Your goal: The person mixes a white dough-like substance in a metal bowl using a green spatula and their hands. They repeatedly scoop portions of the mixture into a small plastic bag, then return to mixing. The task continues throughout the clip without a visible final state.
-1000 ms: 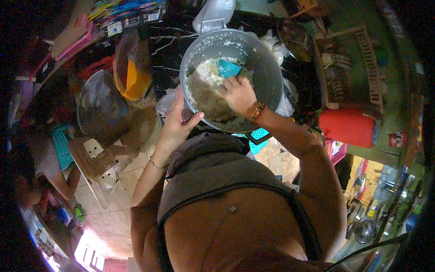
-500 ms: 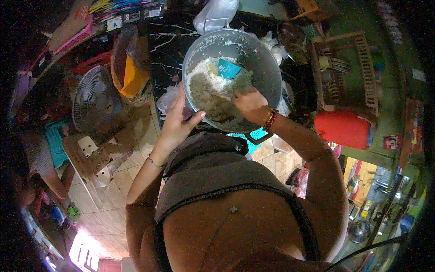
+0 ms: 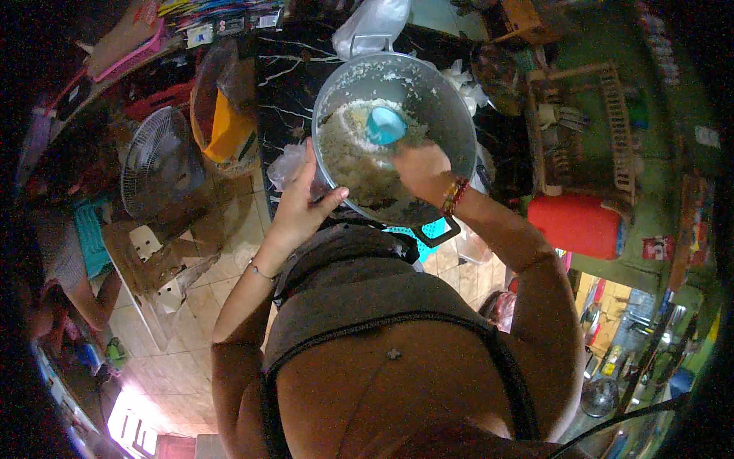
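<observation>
A large grey metal pot (image 3: 449, 96) stands on the counter in front of me, white bits stuck to its inner wall. Inside lies a brownish, crumbly mixture (image 3: 355, 172) with a patch of white powder on its far side. My left hand (image 3: 300, 210) grips the pot's near-left side, thumb at the rim and fingers along the outside. Down in the pot, my right hand (image 3: 424, 172) is closed, slightly blurred, on a teal scoop (image 3: 384, 126). The scoop's round, pale mouth shows; its handle is hidden by my hand.
The pot rests on a black marbled counter (image 3: 287, 76). A filled clear plastic bag (image 3: 371, 27) sits behind it, and a dish rack (image 3: 585, 130) and red container (image 3: 575, 226) stand right. Left are a fan (image 3: 157, 164) and a low wooden table (image 3: 141, 275); another person's arm (image 3: 95, 302) is beside it.
The teal scoop has turned in my right hand, so its round mouth now shows instead of its side. The white powder patch looks smaller. My left hand keeps its hold on the pot.
</observation>
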`<state>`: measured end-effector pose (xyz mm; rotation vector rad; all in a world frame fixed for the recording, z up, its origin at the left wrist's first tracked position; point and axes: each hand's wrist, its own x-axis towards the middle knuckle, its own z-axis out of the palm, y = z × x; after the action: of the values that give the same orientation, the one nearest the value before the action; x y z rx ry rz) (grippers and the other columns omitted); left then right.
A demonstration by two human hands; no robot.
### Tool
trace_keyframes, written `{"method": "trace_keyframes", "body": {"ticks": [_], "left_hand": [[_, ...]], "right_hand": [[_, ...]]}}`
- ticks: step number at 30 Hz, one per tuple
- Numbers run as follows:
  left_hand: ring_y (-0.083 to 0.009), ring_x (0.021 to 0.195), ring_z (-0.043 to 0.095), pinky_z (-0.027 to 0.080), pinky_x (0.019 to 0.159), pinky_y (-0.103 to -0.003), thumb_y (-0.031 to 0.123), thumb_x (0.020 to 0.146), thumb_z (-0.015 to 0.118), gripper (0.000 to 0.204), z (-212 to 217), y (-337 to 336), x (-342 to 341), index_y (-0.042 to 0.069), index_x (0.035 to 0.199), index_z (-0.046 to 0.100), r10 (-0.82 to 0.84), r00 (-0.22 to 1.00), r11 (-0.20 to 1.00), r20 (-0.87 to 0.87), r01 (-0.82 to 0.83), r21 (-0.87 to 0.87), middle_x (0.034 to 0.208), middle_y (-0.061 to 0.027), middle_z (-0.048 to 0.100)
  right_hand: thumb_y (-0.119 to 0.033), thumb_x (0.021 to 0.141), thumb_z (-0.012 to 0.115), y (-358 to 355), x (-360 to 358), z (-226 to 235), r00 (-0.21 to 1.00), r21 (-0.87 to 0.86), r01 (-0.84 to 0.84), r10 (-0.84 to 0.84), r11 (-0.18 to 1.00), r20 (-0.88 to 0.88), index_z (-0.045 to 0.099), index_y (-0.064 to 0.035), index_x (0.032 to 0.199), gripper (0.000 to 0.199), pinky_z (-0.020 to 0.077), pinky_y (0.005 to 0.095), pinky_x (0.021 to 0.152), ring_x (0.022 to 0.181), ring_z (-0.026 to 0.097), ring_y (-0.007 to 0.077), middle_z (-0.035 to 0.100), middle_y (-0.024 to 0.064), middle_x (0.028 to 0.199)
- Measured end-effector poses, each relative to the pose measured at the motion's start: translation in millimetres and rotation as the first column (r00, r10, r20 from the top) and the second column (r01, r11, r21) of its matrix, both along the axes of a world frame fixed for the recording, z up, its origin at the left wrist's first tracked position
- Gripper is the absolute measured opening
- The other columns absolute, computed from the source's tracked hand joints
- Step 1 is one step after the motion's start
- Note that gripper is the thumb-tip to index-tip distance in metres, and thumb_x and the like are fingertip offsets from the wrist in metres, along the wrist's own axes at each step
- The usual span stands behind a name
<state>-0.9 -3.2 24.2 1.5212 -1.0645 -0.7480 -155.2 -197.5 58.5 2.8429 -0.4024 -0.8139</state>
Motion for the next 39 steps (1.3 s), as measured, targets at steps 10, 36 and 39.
{"method": "trace_keyframes", "body": {"ticks": [10,36,39], "left_hand": [[-0.0281,0.132,0.033,0.024,0.107,-0.033,0.018,0.079,0.071,0.086,2.5,1.6,-0.2,-0.004,0.142,0.017,-0.009,1.0,1.0,0.002,0.009,0.028,0.143,-0.0204,0.033],[-0.0343,0.136,0.021,0.019,0.111,-0.042,0.048,0.081,0.062,0.086,-33.9,18.1,-17.0,0.003,0.142,0.023,0.065,0.983,0.996,0.171,-0.075,0.052,0.147,-0.0203,0.024],[-0.034,0.136,0.022,0.02,0.111,-0.041,0.048,0.081,0.062,0.09,-28.1,9.1,-39.5,0.004,0.144,0.016,0.023,0.998,0.998,0.066,-0.026,0.05,0.148,-0.0207,0.02]], "right_hand": [[-0.012,0.075,0.054,29.6,9.6,-8.9,0.987,0.018,-0.052,0.049,0.998,0.153,0.065,-0.006,0.079,0.013,0.0518,0.0425,0.057,0.062,0.065,0.0289,0.064,0.0117,0.07],[-0.018,0.083,0.051,-38.4,-23.1,-9.9,0.957,-0.258,0.037,-0.109,0.965,-0.27,0.069,-0.0098,0.089,0.02,0.0465,0.0449,0.079,0.085,0.064,0.0278,0.068,0.0125,0.085],[-0.031,0.086,0.052,-69.7,-87.3,-45.0,0.991,-0.281,-0.105,0.124,0.954,0.053,0.061,-0.0129,0.116,0.036,0.0289,0.0558,0.097,0.123,0.04,0.031,0.048,0.0114,0.129]]}}
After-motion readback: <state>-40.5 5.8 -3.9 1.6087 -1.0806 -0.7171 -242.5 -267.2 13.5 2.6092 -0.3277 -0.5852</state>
